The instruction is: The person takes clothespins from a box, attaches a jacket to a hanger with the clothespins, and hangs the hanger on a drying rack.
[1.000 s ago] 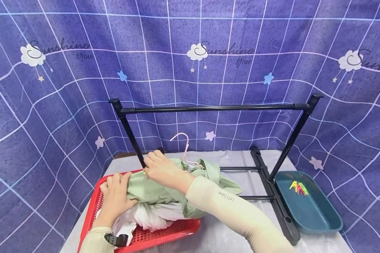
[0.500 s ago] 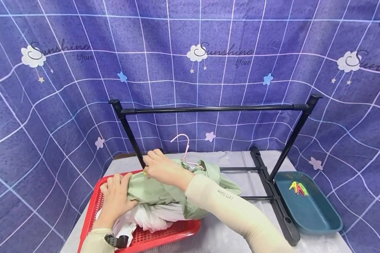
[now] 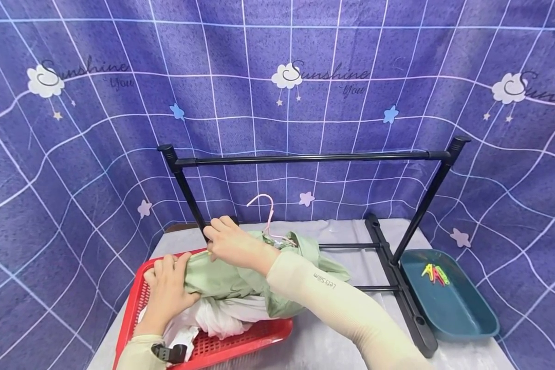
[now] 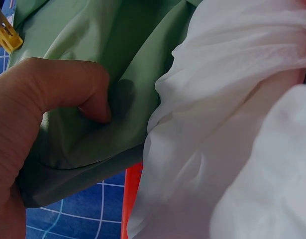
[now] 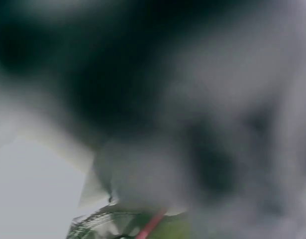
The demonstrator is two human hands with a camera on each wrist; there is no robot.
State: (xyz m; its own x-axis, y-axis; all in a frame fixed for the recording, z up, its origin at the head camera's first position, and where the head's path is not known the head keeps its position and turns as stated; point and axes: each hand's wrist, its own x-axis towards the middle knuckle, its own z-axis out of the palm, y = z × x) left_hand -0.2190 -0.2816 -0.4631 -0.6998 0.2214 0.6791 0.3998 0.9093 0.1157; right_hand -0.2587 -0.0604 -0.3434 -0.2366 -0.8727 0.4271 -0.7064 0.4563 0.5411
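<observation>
A light green shirt [image 3: 226, 280] on a pink clothes hanger [image 3: 270, 218] lies folded over the red basket, hook pointing up. My left hand [image 3: 168, 288] grips its left edge; in the left wrist view the bent thumb [image 4: 75, 84] presses into the cloth. At the shirt's far edge my right hand [image 3: 238, 246] pinches a yellow clothespin [image 4: 8, 37], mostly hidden under the fingers in the head view. White cloth [image 3: 222, 316] lies beneath the shirt. The right wrist view is mostly a dark blur, with a strip of pink hanger [image 5: 152, 225] at its bottom.
The red basket [image 3: 240, 347] stands at the front left. Behind the hands rises a black clothes rack [image 3: 314, 159], its right foot [image 3: 407, 303] on the table. To its right sits a teal tray [image 3: 467, 308] with several coloured clothespins [image 3: 436, 275].
My right hand has shifted very slightly left along the shirt's edge, and less of the yellow clothespin shows. The left hand and the shirt stay as they were.
</observation>
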